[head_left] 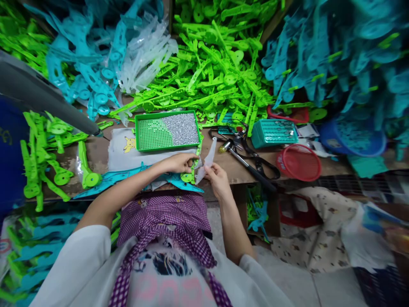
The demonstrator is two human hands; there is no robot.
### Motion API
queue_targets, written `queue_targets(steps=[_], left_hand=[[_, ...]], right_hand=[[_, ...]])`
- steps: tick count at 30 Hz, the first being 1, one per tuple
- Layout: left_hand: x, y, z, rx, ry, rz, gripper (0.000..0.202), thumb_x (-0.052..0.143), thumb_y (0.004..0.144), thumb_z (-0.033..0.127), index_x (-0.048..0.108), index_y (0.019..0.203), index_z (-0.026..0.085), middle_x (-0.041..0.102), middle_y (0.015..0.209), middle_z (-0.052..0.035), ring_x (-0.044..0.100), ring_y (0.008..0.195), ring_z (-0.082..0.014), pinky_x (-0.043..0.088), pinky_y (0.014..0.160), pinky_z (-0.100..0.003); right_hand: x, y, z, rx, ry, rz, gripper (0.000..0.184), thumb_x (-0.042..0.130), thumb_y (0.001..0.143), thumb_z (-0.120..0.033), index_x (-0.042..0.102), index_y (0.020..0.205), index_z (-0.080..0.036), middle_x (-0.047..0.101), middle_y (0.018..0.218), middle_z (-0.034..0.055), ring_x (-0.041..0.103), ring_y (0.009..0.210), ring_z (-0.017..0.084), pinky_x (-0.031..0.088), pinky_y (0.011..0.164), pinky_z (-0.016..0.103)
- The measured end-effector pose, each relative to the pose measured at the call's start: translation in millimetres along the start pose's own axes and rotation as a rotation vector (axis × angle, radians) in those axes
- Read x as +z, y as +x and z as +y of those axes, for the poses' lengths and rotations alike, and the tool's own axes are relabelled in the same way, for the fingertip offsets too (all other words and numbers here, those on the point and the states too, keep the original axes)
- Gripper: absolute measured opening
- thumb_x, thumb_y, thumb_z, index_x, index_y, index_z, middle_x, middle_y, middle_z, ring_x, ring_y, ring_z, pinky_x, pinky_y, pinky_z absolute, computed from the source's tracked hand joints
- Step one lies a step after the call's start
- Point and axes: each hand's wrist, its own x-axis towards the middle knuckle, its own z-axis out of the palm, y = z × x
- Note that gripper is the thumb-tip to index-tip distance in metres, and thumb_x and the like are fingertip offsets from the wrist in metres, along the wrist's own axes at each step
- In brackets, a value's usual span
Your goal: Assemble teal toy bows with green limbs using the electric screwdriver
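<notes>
My right hand point(219, 178) pinches a translucent white plastic piece point(210, 152), long and narrow with a pointed upper end. My left hand point(180, 163) is closed beside it, fingertips together over a bright green plastic part point(188, 176) at the table's front edge. What those left fingers hold, if anything, is too small to make out. Under my left forearm lies a long turquoise plastic part point(110, 181). Just beyond the left hand stands a green perforated tray point(150, 133) with many small silvery metal pieces point(182, 128) heaped in its right side.
Green parts point(204, 76) pile up at the back, with turquoise parts point(303, 55) stacked right. A grey tool point(47, 94) juts in from the left. A black-handled tool point(249, 166), teal basket point(273, 133), red basket point(298, 163) and blue basin point(351, 138) stand right. Another person's patterned clothing point(319, 226) shows lower right.
</notes>
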Motion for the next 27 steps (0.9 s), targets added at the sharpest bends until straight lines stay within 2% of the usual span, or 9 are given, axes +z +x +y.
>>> queue_targets(steps=[5, 9, 13, 16, 18, 21, 23, 25, 27], left_hand=[[-0.1, 1, 1, 0.017, -0.005, 0.005, 0.064, 0.065, 0.072, 0.013, 0.049, 0.134, 0.015, 0.059, 0.086, -0.0024, 0.051, 0.07, -0.0123, 0.04, 0.064, -0.025], [0.9, 0, -1, 0.033, 0.028, 0.006, 0.064, 0.066, 0.073, 0.014, 0.047, 0.134, 0.013, 0.059, 0.085, -0.0015, 0.052, 0.07, -0.0113, 0.04, 0.064, -0.023], [2.6, -2, -2, 0.008, -0.019, 0.013, 0.077, 0.065, 0.074, 0.013, 0.032, 0.144, 0.015, 0.06, 0.093, -0.0037, 0.057, 0.071, -0.0118, 0.043, 0.065, -0.023], [3.4, -2, -2, -0.02, -0.041, 0.025, 0.09, 0.065, 0.074, 0.012, 0.018, 0.15, 0.016, 0.061, 0.095, -0.005, 0.06, 0.073, -0.0135, 0.045, 0.065, -0.023], [3.1, -1, -2, -0.031, -0.033, 0.012, 0.093, 0.066, 0.074, 0.013, 0.014, 0.151, 0.014, 0.061, 0.095, -0.0061, 0.061, 0.074, -0.0149, 0.045, 0.064, -0.024], [1.6, 1, -3, -0.015, -0.031, -0.028, 0.094, 0.067, 0.075, 0.014, 0.013, 0.152, 0.012, 0.061, 0.096, -0.0068, 0.061, 0.074, -0.0151, 0.046, 0.064, -0.024], [0.7, 1, -5, 0.005, -0.043, -0.039, 0.093, 0.066, 0.076, 0.014, 0.013, 0.152, 0.013, 0.061, 0.096, -0.0067, 0.06, 0.073, -0.014, 0.046, 0.063, -0.024], [0.3, 1, -7, 0.014, -0.044, -0.039, 0.091, 0.065, 0.076, 0.014, 0.014, 0.152, 0.012, 0.061, 0.097, -0.007, 0.06, 0.072, -0.0131, 0.046, 0.064, -0.023], [0.5, 1, -8, 0.023, -0.027, -0.034, 0.091, 0.065, 0.076, 0.013, 0.015, 0.152, 0.012, 0.062, 0.098, -0.0073, 0.059, 0.072, -0.0127, 0.046, 0.064, -0.023]], right_hand=[[4, 9, -1, 0.042, 0.079, -0.068, 0.049, 0.078, 0.058, -0.055, 0.063, 0.09, -0.021, 0.072, 0.082, 0.0034, 0.067, 0.073, 0.018, 0.058, 0.073, 0.035], [6, 15, 3, 0.021, 0.02, -0.055, 0.052, 0.077, 0.057, -0.059, 0.061, 0.089, -0.021, 0.071, 0.083, 0.0035, 0.067, 0.074, 0.019, 0.058, 0.072, 0.036], [7, 13, 5, -0.049, -0.271, -0.009, 0.05, 0.066, 0.069, -0.062, 0.059, 0.095, -0.02, 0.067, 0.073, 0.0025, 0.066, 0.063, 0.02, 0.055, 0.063, 0.037], [7, 7, -1, -0.118, -0.518, 0.03, 0.053, 0.058, 0.079, -0.056, 0.053, 0.116, -0.018, 0.065, 0.067, 0.0001, 0.064, 0.057, 0.02, 0.052, 0.063, 0.036], [5, 4, -7, -0.174, -0.664, 0.048, 0.058, 0.057, 0.082, -0.053, 0.047, 0.128, -0.019, 0.066, 0.07, 0.0005, 0.065, 0.064, 0.022, 0.051, 0.067, 0.037], [-2, 5, -16, -0.272, -0.899, 0.067, 0.055, 0.054, 0.084, -0.054, 0.051, 0.129, -0.022, 0.068, 0.084, 0.0055, 0.066, 0.08, 0.026, 0.05, 0.072, 0.039], [-6, 11, -20, -0.366, -0.976, 0.103, 0.053, 0.049, 0.088, -0.054, 0.053, 0.13, -0.022, 0.067, 0.103, 0.0108, 0.065, 0.093, 0.028, 0.05, 0.076, 0.04], [-7, 22, -23, -0.488, -1.011, 0.13, 0.053, 0.042, 0.092, -0.049, 0.049, 0.135, -0.02, 0.06, 0.126, 0.0147, 0.059, 0.112, 0.029, 0.049, 0.085, 0.042], [-7, 37, -26, -0.59, -1.077, 0.102, 0.05, 0.036, 0.096, -0.043, 0.046, 0.139, -0.019, 0.05, 0.143, 0.0133, 0.048, 0.129, 0.028, 0.044, 0.097, 0.045]])
